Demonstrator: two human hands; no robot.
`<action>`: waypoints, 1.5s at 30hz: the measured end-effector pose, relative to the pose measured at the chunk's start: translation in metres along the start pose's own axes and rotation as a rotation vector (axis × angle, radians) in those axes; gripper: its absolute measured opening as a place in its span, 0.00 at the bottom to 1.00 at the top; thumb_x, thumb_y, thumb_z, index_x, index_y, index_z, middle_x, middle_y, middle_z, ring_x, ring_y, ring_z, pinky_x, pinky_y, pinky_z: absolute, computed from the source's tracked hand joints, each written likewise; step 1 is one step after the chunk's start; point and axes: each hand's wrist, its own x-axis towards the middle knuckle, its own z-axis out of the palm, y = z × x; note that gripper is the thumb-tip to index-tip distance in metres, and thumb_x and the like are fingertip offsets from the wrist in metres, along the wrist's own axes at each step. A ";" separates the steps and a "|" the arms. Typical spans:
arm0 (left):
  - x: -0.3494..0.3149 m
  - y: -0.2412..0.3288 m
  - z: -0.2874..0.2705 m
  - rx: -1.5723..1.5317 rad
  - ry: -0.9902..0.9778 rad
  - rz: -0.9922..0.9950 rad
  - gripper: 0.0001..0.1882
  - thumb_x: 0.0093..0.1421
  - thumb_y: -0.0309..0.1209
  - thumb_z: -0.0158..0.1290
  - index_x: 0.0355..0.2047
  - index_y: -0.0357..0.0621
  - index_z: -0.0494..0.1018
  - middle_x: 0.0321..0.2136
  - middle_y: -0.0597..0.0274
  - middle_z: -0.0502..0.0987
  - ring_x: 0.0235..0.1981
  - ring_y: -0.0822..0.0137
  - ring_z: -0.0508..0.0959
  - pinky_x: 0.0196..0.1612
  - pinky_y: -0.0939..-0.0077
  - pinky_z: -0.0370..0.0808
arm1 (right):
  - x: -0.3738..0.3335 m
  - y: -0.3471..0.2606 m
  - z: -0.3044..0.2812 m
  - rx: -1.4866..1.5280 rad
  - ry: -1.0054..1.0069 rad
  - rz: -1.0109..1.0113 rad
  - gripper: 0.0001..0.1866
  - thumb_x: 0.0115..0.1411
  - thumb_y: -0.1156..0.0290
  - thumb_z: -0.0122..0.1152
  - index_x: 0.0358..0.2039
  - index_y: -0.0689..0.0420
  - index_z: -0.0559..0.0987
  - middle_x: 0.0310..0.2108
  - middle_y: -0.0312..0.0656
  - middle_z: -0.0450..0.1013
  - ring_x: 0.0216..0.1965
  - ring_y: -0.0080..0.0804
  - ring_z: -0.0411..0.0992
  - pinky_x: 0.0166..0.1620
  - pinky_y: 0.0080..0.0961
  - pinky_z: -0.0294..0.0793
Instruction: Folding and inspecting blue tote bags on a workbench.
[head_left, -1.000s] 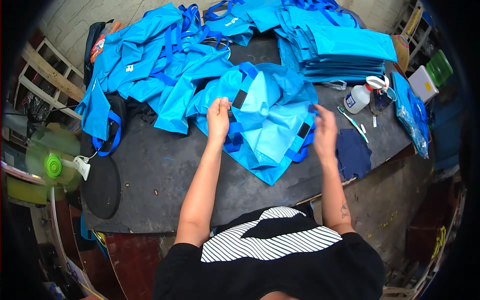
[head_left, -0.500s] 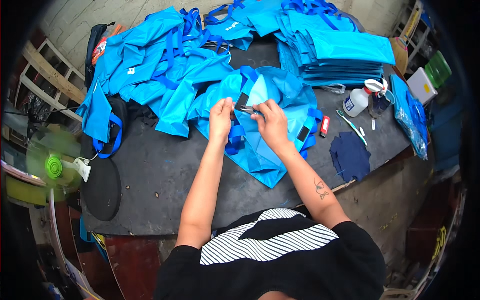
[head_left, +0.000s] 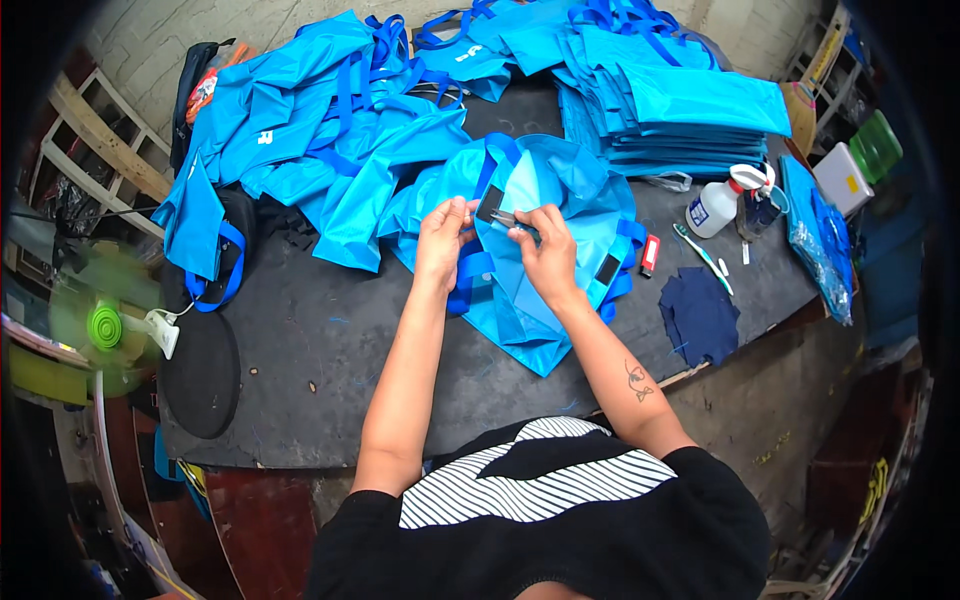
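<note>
A bright blue tote bag (head_left: 530,325) lies spread on the dark table in front of me, its mouth open. My left hand (head_left: 442,243) is closed in a pinch on the bag's rim, beside a black patch (head_left: 489,204) that looks like hook-and-loop tape. In my right hand (head_left: 550,255) are small thread snips (head_left: 503,217), their pointed blades just at that patch. Another black patch (head_left: 607,268) shows on the opposite rim, next to a darker blue handle strap (head_left: 630,240). My left fingertips partly hide the edge they hold.
Loose blue bags (head_left: 310,130) heap at the back left; a folded stack (head_left: 690,110) stands at the back right. On the right are a spray bottle (head_left: 713,205), a toothbrush (head_left: 702,257), a red lighter (head_left: 650,256) and navy cloth (head_left: 700,315). A green fan (head_left: 104,326) spins at the left.
The snips have shifted slightly, their tips now over the black patch rather than beside it. My left hand keeps its pinch on the rim with barely any movement.
</note>
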 end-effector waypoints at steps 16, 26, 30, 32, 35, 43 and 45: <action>-0.007 -0.005 0.009 0.133 -0.040 0.048 0.16 0.64 0.40 0.50 0.22 0.46 0.70 0.20 0.76 0.66 0.23 0.83 0.59 0.27 0.86 0.54 | 0.000 0.010 0.001 0.122 0.028 0.098 0.10 0.47 0.74 0.67 0.32 0.59 0.79 0.29 0.42 0.71 0.27 0.40 0.72 0.29 0.31 0.69; -0.008 -0.008 0.001 0.183 -0.111 0.023 0.15 0.65 0.43 0.49 0.25 0.47 0.70 0.25 0.74 0.70 0.28 0.80 0.67 0.36 0.83 0.64 | -0.002 0.011 -0.002 0.208 -0.028 0.199 0.10 0.47 0.81 0.65 0.33 0.63 0.79 0.29 0.41 0.71 0.32 0.30 0.72 0.36 0.23 0.70; -0.010 -0.003 0.007 0.028 -0.108 -0.020 0.15 0.65 0.43 0.49 0.25 0.48 0.69 0.27 0.73 0.71 0.30 0.79 0.68 0.38 0.80 0.65 | -0.003 0.014 -0.003 0.373 -0.015 0.190 0.11 0.47 0.81 0.65 0.34 0.64 0.79 0.30 0.41 0.71 0.34 0.28 0.71 0.37 0.23 0.69; -0.012 0.001 0.012 -0.119 -0.038 -0.034 0.16 0.66 0.42 0.48 0.24 0.47 0.69 0.24 0.73 0.70 0.28 0.80 0.67 0.34 0.83 0.64 | -0.004 0.012 -0.005 0.432 -0.055 0.183 0.12 0.47 0.81 0.66 0.35 0.64 0.79 0.32 0.41 0.71 0.36 0.28 0.71 0.38 0.22 0.69; -0.011 -0.002 0.010 -0.082 -0.088 -0.037 0.16 0.66 0.42 0.48 0.24 0.46 0.69 0.25 0.72 0.69 0.29 0.80 0.66 0.35 0.83 0.64 | -0.003 0.005 -0.007 0.351 -0.032 0.207 0.12 0.47 0.81 0.66 0.34 0.64 0.79 0.31 0.41 0.71 0.34 0.28 0.71 0.37 0.21 0.69; -0.018 0.000 0.008 0.111 -0.128 0.050 0.15 0.65 0.38 0.49 0.25 0.41 0.72 0.25 0.69 0.72 0.30 0.78 0.67 0.38 0.83 0.65 | -0.005 0.019 0.000 0.383 -0.054 0.241 0.09 0.51 0.78 0.64 0.34 0.64 0.78 0.33 0.40 0.72 0.34 0.28 0.72 0.39 0.20 0.71; -0.029 0.010 0.013 0.063 0.188 0.121 0.16 0.65 0.38 0.49 0.26 0.39 0.73 0.28 0.64 0.76 0.32 0.74 0.73 0.41 0.79 0.68 | -0.004 0.021 -0.007 0.505 -0.060 0.285 0.09 0.53 0.79 0.63 0.36 0.64 0.78 0.34 0.38 0.73 0.37 0.25 0.72 0.43 0.20 0.70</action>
